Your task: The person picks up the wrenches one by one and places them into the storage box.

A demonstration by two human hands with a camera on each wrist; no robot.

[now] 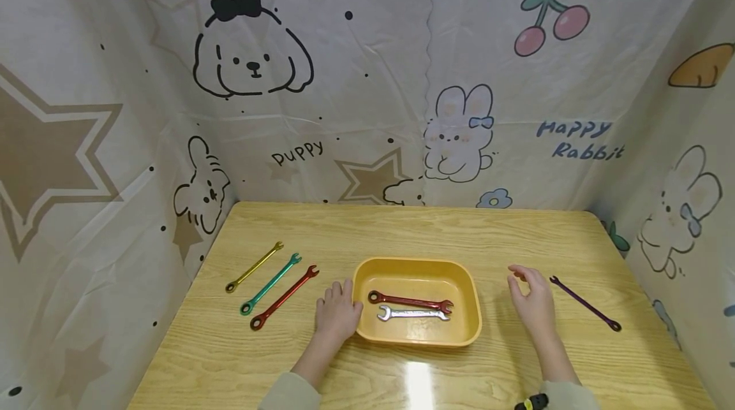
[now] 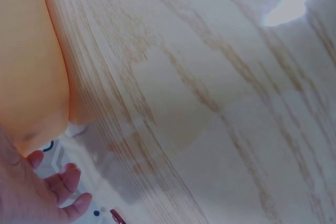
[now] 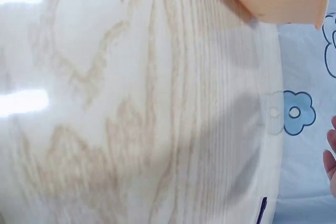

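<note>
A yellow plastic tray [image 1: 419,341] stands mid-table, holding a red combination wrench [image 1: 410,301] and a silver open-end wrench [image 1: 415,314] side by side. At its left wall is my left hand [image 1: 337,313], thumb right at the rim and fingers loosely bent outside. The left wrist view shows those fingers [image 2: 67,181] beside the tray wall [image 2: 31,51]. To the right of the tray, my right hand [image 1: 535,301] hovers with thumb and fingers apart, holding nothing. Just beyond it lies a purple wrench [image 1: 586,303], its tip also in the right wrist view.
Left of the tray, yellow [image 1: 254,268], green [image 1: 271,284] and red [image 1: 284,298] wrenches lie slanted in a row, the red one nearest my left hand. A printed cloth [image 1: 367,97] hangs behind and beside the wooden table [image 1: 413,231].
</note>
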